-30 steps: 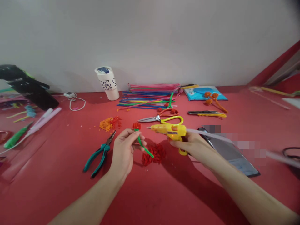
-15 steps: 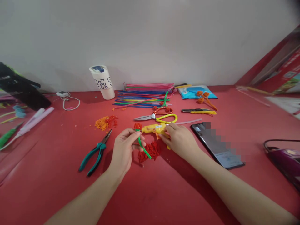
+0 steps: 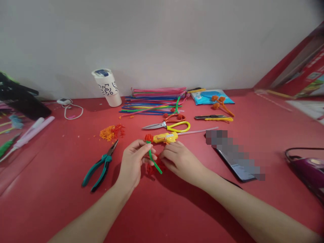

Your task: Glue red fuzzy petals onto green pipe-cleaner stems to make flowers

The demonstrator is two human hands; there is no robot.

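Note:
My left hand (image 3: 134, 158) pinches a green pipe-cleaner stem (image 3: 155, 161) between thumb and fingers. A tuft of red fuzzy pieces (image 3: 149, 137) sits at the stem's upper end. My right hand (image 3: 182, 160) is curled over a small pile of red fuzzy bits (image 3: 151, 168), its fingertips down among them. What those fingertips pinch, if anything, is hidden. Just beyond the right hand lies a yellow glue gun (image 3: 165, 137), its nozzle pointing at the red tuft. A clear glue stick (image 3: 198, 131) extends from its back.
Scissors (image 3: 167, 126), a cutter knife (image 3: 214, 118) and a pipe-cleaner bundle (image 3: 154, 99) lie behind the hands. Pliers (image 3: 102, 167) and orange fuzz (image 3: 107, 133) are left. A phone (image 3: 234, 158) lies right. A white tumbler (image 3: 108, 87) stands at the wall.
My right hand has let go of the glue gun and moved left and nearer to me, onto the red pile. The left hand still holds the stem.

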